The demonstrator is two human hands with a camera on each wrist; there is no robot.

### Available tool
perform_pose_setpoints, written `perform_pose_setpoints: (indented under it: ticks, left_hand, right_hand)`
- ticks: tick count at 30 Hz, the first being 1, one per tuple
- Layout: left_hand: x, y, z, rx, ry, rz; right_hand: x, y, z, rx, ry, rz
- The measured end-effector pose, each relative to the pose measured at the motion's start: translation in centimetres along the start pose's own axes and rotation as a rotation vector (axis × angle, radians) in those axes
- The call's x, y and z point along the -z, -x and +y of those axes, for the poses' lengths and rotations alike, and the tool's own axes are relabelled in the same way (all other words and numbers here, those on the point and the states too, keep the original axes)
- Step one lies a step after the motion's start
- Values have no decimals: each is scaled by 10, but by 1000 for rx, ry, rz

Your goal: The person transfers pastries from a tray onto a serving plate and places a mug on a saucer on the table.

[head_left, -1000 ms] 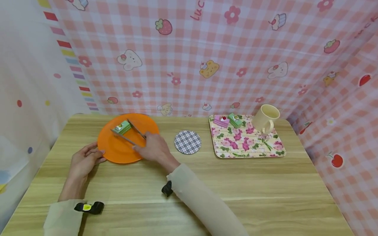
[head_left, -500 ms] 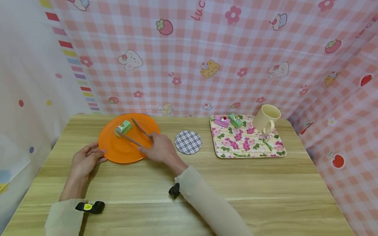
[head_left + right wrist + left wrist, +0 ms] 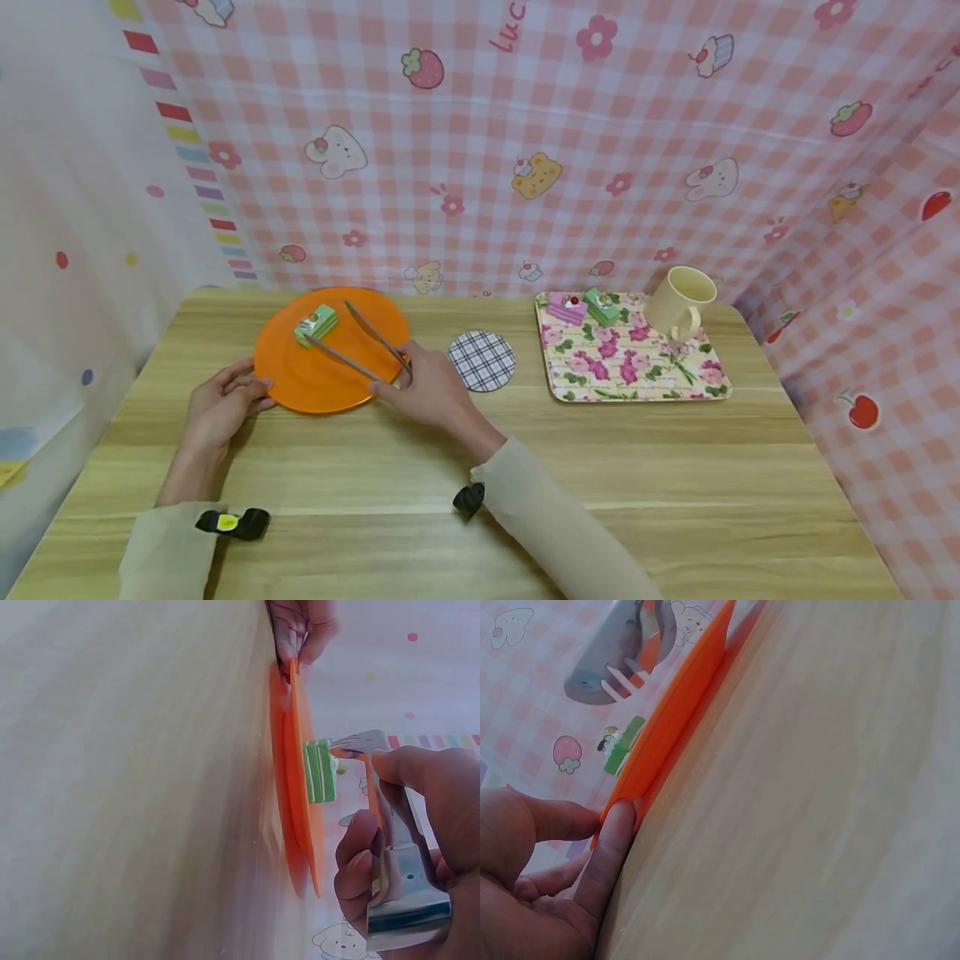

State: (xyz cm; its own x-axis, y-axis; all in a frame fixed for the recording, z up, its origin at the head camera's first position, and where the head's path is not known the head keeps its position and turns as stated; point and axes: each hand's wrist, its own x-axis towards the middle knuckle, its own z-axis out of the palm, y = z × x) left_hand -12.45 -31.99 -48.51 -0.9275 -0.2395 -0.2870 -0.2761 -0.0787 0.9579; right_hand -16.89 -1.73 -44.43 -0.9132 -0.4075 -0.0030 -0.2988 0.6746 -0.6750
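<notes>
On the orange plate [image 3: 330,385] lies a green toy cake slice [image 3: 317,323] with a white and yellow topping, toward the plate's back left. My left hand [image 3: 221,407] pinches the plate's left rim between thumb and fingers, as the left wrist view also shows. Metal tongs [image 3: 409,900] are gripped in my right hand [image 3: 435,387], over the plate's right side. Their two arms are spread apart with nothing between them. One tip overlaps the cake's front right edge in the head view; the other tip stands to the right of the cake.
A round checked coaster [image 3: 482,361] lies right of the plate. Farther right, a floral tray [image 3: 637,387] carries a pink cake slice [image 3: 567,309], another green cake slice [image 3: 602,307] and a cream mug [image 3: 681,304]. A pink checked cloth [image 3: 480,150] hangs behind the table.
My right hand has drawn the tongs rightward and back, from either side of the green cake slice to its right. The cake stays on the plate. The left hand keeps its hold.
</notes>
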Motion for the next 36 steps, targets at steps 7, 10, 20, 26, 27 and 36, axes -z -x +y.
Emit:
perform_pose_setpoints:
  ticks: [7,10,20,26,27,36]
  left_hand:
    - [0,-1,-1,-2,-5,1]
    - [0,-1,-1,-2,-20,4]
    - [-2,0,1,-2,-65,8]
    - [-1,1,0,-2,-75,8]
    - [-1,1,0,-3,-75,8]
    - [-1,3,1,-12,-100,1]
  right_hand:
    - [5,12,2,-9,-46,15]
    - [8,17,3,-8,-60,21]
    - [14,31,11,-21,-85,24]
    - [17,40,18,-29,-102,45]
    - [18,41,19,-27,-109,48]
    - [30,53,27,-16,-129,83]
